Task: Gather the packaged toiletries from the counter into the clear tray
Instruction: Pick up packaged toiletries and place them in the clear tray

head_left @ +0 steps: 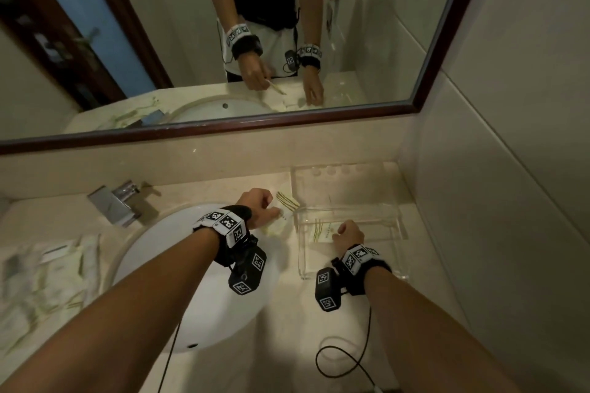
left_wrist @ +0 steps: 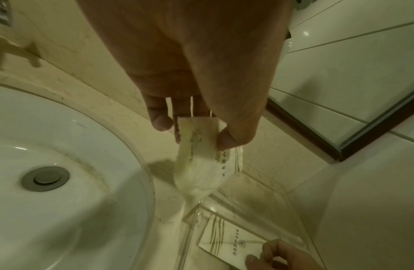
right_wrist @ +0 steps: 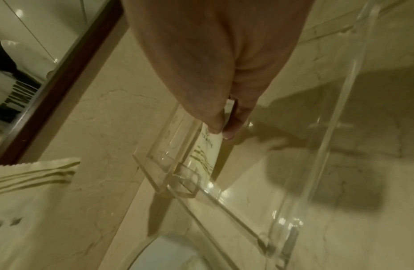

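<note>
A clear tray (head_left: 351, 209) stands on the counter to the right of the sink. My right hand (head_left: 343, 233) is inside it, and its thumb and forefinger pinch a flat white packet with green stripes (right_wrist: 207, 151) that stands on the tray floor. Just left of the tray's far corner, my left hand (left_wrist: 196, 131) is raised above the counter and pinches a cream packet (left_wrist: 201, 160) that hangs down. A striped packet end (head_left: 287, 201) sticks out past that hand; I cannot tell whether it is a second packet.
The white sink (head_left: 198, 281) lies under my left forearm, with the chrome faucet (head_left: 115, 201) behind it. Several more packets (head_left: 48, 281) lie on the counter at far left. A clear holder (head_left: 344, 175) stands behind the tray. The tiled wall is close on the right.
</note>
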The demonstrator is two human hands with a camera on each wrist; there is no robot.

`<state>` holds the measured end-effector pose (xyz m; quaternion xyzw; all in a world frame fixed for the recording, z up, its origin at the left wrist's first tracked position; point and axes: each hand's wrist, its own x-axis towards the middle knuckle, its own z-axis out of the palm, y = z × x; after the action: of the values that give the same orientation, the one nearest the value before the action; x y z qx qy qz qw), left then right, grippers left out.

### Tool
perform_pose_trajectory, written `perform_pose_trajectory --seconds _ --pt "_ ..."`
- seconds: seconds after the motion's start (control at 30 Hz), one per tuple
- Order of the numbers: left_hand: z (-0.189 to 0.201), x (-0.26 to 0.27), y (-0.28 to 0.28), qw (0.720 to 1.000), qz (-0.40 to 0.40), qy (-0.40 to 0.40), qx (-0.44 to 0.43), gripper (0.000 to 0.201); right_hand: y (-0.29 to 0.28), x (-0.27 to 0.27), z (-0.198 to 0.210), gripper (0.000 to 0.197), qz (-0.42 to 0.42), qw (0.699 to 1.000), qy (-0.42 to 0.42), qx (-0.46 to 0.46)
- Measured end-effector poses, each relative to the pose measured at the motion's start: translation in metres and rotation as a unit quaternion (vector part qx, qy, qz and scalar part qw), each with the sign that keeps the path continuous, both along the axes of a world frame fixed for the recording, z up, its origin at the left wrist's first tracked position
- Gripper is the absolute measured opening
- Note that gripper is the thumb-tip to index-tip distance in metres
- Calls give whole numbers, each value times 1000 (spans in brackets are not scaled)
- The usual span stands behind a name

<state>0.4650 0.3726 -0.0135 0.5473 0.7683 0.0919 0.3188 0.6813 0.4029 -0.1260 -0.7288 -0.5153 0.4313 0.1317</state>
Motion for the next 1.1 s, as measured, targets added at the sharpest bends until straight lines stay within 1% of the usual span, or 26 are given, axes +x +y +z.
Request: perform_pose_trajectory --seconds 0.13,0.4,0.5,0.53,0.6,0.67,0.73,0.8,0.87,0.9,1.03,1.1 --pt "-4 -3 1 1000 2 -3 -6 20 1 -2 -1 13 -13 1000 -2 27" --pt "-8 -4 3 1000 11 -3 -10 19 -1 -10 -8 11 36 999 -15 15" --pt "-8 -1 3 1000 9 -5 -10 19 2 -8 -5 9 49 998 -39 4" --pt "-7 0 2 1000 9 -7 -12 19 2 -6 -4 12 54 997 -46 2" --pt "-6 2 3 1000 8 -8 -15 20 3 -1 -3 28 56 997 -60 -4" --pt "-5 5 2 1000 5 -9 -13 21 3 4 -1 35 51 996 -67 -1" --pt "-3 11 2 1000 0 -9 -17 22 5 10 2 37 44 997 -70 3" --pt "-4 17 1 999 -6 -17 -26 19 5 16 7 30 44 997 -67 9" --pt "-4 25 2 999 -15 -18 -38 14 5 21 13 12 38 998 -43 26" --pt "-6 28 2 999 -22 -17 -42 16 4 23 16 6 34 998 -21 40" --pt "-10 43 5 997 -36 -26 -56 21 6 31 28 9 73 989 89 94" --pt "-11 50 7 997 -38 -31 -55 22 7 36 35 7 88 984 110 109"
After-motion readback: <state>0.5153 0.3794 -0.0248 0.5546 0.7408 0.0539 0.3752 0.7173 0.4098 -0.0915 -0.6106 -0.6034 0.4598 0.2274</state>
